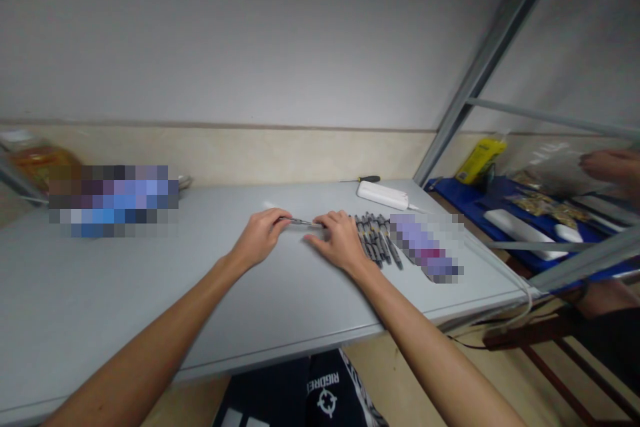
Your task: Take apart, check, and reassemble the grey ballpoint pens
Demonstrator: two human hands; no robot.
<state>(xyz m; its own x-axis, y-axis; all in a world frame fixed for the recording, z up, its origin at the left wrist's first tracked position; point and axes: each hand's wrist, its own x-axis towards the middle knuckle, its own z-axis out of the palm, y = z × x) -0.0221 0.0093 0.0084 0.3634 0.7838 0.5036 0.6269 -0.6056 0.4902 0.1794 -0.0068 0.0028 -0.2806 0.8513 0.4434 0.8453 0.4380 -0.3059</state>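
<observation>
A slim dark pen (301, 221) lies roughly level between my hands, just above the grey tabletop. The fingertips of my left hand (261, 235) pinch its left end. My right hand (342, 240) has its fingers closed at the other end, with the thumb lower and apart; the fingers partly hide the pen. Right beside my right hand, several dark grey pens (383, 243) lie side by side in a row, partly covered by that hand. A small whitish piece (271, 205) lies behind my left hand, too faint to name.
A white power strip (383, 195) and a screwdriver (369, 179) lie toward the wall. Blurred-out items sit at both sides, near a bottle of amber liquid (43, 163). Beyond the metal frame (450, 113), another person's hand (611, 167) hovers over a blue table with small brass-coloured parts.
</observation>
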